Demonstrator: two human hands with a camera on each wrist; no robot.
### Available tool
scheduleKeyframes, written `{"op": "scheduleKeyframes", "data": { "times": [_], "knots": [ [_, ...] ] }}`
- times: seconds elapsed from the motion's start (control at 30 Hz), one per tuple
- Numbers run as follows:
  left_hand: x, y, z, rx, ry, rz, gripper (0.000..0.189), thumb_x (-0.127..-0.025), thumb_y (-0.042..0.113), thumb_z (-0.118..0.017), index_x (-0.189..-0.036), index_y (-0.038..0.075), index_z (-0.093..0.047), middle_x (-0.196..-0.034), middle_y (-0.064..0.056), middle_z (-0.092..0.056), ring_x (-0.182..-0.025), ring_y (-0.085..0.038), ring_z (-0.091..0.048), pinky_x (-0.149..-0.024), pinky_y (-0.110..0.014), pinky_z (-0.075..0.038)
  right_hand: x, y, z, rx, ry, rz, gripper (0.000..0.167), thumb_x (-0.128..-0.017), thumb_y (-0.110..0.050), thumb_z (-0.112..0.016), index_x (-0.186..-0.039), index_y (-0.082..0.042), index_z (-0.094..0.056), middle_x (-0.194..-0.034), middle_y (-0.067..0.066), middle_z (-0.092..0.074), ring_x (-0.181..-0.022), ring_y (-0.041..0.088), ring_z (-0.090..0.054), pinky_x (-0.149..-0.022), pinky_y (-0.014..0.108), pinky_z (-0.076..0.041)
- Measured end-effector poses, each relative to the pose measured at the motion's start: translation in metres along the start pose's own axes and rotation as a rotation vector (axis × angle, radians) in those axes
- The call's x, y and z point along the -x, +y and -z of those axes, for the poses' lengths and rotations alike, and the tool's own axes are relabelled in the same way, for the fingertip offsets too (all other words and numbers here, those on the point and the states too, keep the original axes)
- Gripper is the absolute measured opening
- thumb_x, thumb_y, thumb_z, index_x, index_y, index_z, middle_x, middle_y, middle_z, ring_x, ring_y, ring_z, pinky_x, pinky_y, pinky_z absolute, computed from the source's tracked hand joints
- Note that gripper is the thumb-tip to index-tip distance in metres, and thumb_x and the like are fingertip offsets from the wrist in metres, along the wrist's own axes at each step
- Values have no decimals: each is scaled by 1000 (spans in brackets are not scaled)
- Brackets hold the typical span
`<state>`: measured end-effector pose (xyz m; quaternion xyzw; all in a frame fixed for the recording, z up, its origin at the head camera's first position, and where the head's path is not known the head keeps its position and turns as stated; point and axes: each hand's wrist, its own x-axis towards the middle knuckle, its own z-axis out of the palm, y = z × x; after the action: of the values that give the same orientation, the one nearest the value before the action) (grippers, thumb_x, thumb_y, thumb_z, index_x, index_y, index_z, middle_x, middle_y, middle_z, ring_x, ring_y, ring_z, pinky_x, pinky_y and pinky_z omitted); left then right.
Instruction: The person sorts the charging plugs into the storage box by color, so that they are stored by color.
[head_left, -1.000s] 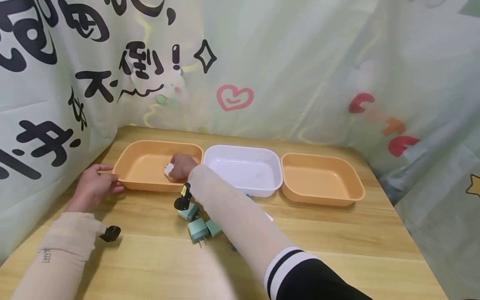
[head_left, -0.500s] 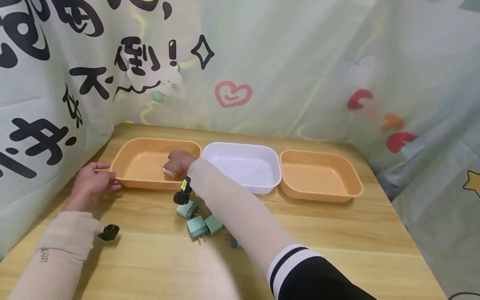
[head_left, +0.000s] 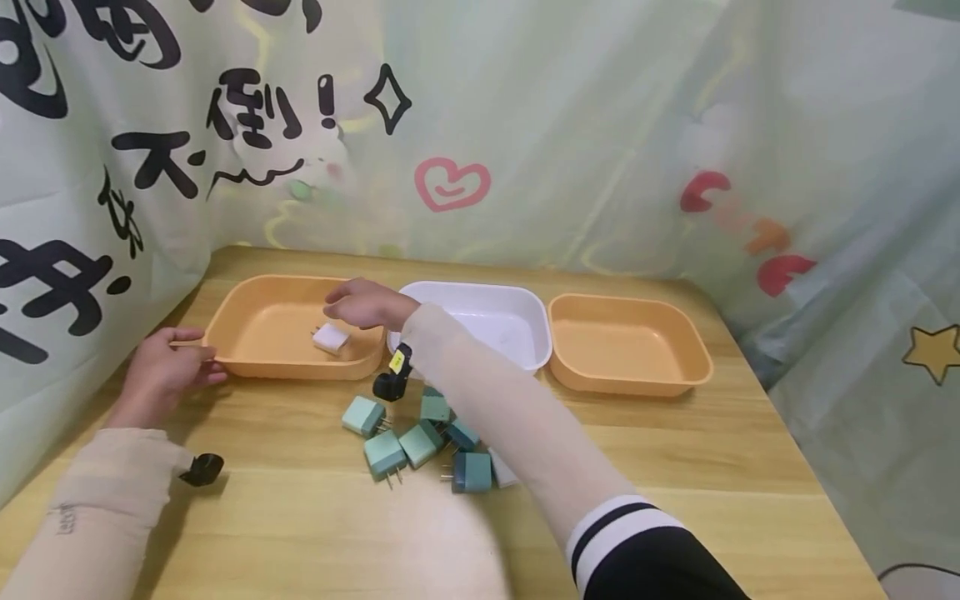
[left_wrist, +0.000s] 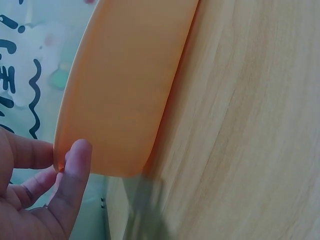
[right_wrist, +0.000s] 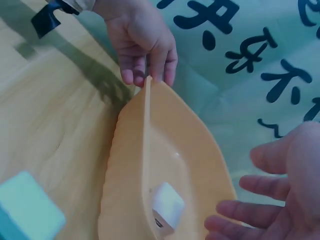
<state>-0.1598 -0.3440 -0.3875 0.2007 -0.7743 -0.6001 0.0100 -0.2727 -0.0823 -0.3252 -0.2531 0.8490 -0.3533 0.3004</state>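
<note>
My left hand [head_left: 167, 371] pinches the rim of the left orange tray [head_left: 258, 329] at its left end, thumb and fingers on either side of the wall in the left wrist view. A white plug-in charger [head_left: 330, 337] lies on the floor of that tray, its prongs pointing left. Above the tray's right end, my right hand [head_left: 366, 303] hovers with fingers loosely extended and nothing in them. Seen from the right wrist, those fingers [right_wrist: 255, 212] are spread beside the charger [right_wrist: 167, 207], apart from it.
A white tray [head_left: 525, 321] stands in the middle and another orange tray [head_left: 630, 333] on the right. Several green and blue chargers [head_left: 384, 454] are grouped in front, with a white piece [head_left: 502, 468] partly behind my right sleeve. A printed curtain [head_left: 562, 150] hangs behind.
My right hand has let go of the white charger, which now lies in the left tray, and has lifted up and right with its fingers opened. The left hand keeps its hold.
</note>
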Motion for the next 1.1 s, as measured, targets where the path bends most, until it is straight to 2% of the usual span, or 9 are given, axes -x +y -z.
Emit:
{"op": "scheduleKeyframes", "data": {
  "times": [0.13, 0.2, 0.37, 0.5, 0.6, 0.87, 1.1],
  "knots": [
    [1, -1, 1, 1, -1, 13, 44, -97, 1, -49, -134, -9, -29, -119, -28, -41, -71, -11, -65, -75, -31, -58, 16, 3, 8, -171, -25, 5, 42, -102, -25, -48, -142, -12, -47, -138, 5, -52, -124, 25, -52, -97, 34, -47],
    [1, -2, 2, 3, -4, 14, 45, -97, 1, -50, -135, -9, -29, -120, -28, -41, -71, -11, -65, -75, -31, -58, 25, 5, 12, -213, -25, 9, 40, -102, -22, -47, -141, -10, -48, -139, 9, -51, -125, 28, -51, -98, 36, -47],
    [2, -4, 5, 9, -3, 11, 37, -97, 1, -50, -129, -7, -34, -119, -28, -41, -72, -12, -65, -75, -32, -58, 52, 14, 16, -232, -22, 31, 38, -102, -19, -46, -138, -6, -50, -136, 12, -53, -122, 30, -53, -97, 37, -48],
    [2, -4, 8, 44, 2, 5, 22, -96, 0, -52, -115, 4, -41, -111, -25, -44, -69, -13, -65, -71, -32, -59, 73, 23, 18, -238, -6, 56, 36, -103, -18, -46, -136, -4, -51, -130, 12, -56, -118, 29, -56, -94, 35, -50],
    [2, -4, 8, 88, -4, 8, 20, -95, -1, -53, -110, 8, -43, -107, -23, -45, -68, -14, -65, -69, -31, -59, 87, 31, 22, -239, 8, 78, 35, -104, -19, -45, -134, -2, -52, -128, 14, -57, -113, 27, -59, -92, 33, -52],
    [2, -6, 6, 103, -2, 47, 20, -96, 0, -54, -109, 11, -43, -104, -19, -47, -68, -14, -64, -69, -31, -59, 125, 66, 38, -248, 27, 112, 42, -106, -27, -40, -137, 1, -47, -129, 20, -57, -108, 25, -62, -93, 34, -52],
    [1, -4, 1, 113, -21, 30, 20, -96, 0, -53, -110, 10, -43, -115, -25, -41, -69, -15, -65, -69, -32, -59, 155, 103, 42, -325, 96, 98, 40, -106, -22, -41, -133, 5, -49, -123, 21, -60, -105, 28, -64, -92, 38, -53]
  ]
}}
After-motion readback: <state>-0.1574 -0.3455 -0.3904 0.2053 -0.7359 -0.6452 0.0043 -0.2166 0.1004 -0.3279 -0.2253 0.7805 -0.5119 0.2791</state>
